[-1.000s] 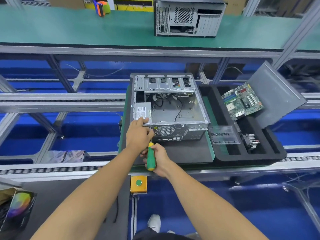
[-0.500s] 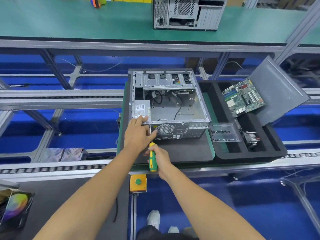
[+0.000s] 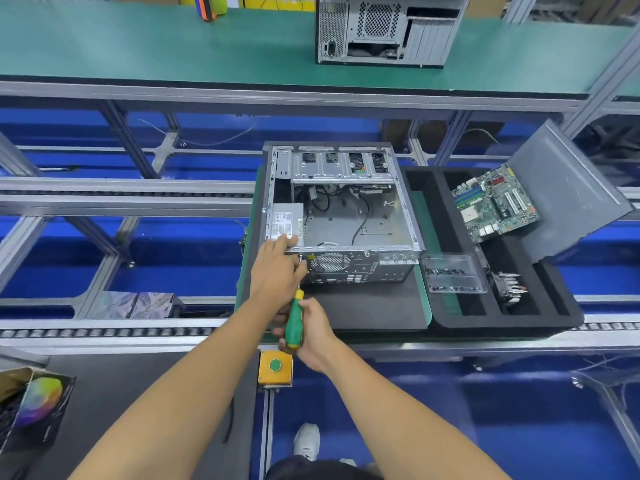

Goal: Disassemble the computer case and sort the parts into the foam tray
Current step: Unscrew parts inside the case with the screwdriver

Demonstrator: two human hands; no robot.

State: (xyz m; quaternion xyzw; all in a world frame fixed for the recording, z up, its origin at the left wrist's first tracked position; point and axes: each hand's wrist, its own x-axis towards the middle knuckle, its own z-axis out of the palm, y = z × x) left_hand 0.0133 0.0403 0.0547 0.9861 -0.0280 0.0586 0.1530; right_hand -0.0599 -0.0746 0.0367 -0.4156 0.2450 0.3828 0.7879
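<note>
An open grey computer case [image 3: 346, 216] lies on its side on a dark mat, rear panel toward me. Its power supply [image 3: 285, 221] sits in the near left corner. My left hand [image 3: 277, 271] grips the case's near left edge, fingers over the rim by the power supply. My right hand [image 3: 310, 332] holds a green and yellow screwdriver [image 3: 293, 318], its shaft running up to the rear panel near the left hand. To the right, the black foam tray [image 3: 440, 306] carries a motherboard [image 3: 495, 202], a heatsink [image 3: 507, 284], a clear screw box [image 3: 452, 273] and the grey side panel [image 3: 568, 195].
A second computer case [image 3: 388, 29] stands on the green upper shelf [image 3: 156, 43]. A yellow box with a green button [image 3: 275, 367] is fixed at the bench's near edge. Conveyor rails [image 3: 104, 332] run left and right. A dark box [image 3: 34, 410] sits at lower left.
Both hands stay at the case's near left corner; the right hand with the screwdriver has shifted only slightly. The view has drifted a little.
</note>
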